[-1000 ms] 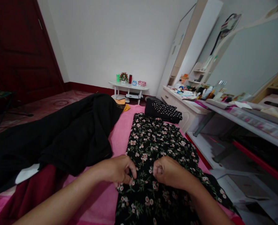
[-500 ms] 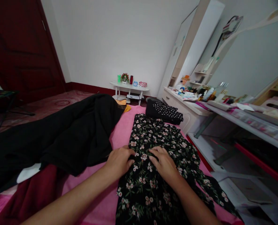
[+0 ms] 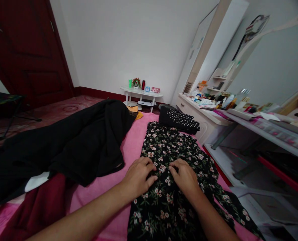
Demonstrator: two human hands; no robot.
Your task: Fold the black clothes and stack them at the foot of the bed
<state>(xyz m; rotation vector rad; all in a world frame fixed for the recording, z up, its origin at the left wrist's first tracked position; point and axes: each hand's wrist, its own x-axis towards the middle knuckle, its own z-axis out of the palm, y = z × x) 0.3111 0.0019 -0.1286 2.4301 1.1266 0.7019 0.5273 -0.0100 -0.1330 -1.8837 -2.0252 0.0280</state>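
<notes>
A black garment with small pink flowers (image 3: 164,214) lies spread lengthwise on the pink bed cover (image 3: 108,197). On its left part rests my left hand (image 3: 139,175), fingers apart and slightly curled, with nothing held. My right hand (image 3: 185,175) touches the cloth a little to the right, its fingers bent and the thumb apart from them, also holding nothing. Printed cloth shows between the two hands. One sleeve of the garment stretches toward the lower right.
Black clothing (image 3: 88,140) and a maroon garment (image 3: 43,204) lie at the left. Folded black clothes with white dots (image 3: 180,118) sit at the bed's far end. A cluttered dresser (image 3: 196,110) stands at the right, a small white table (image 3: 141,91) by the wall.
My left hand has shifted right, from the garment's left edge onto the cloth. My right hand has moved slightly right, and the view has turned a little to the left.
</notes>
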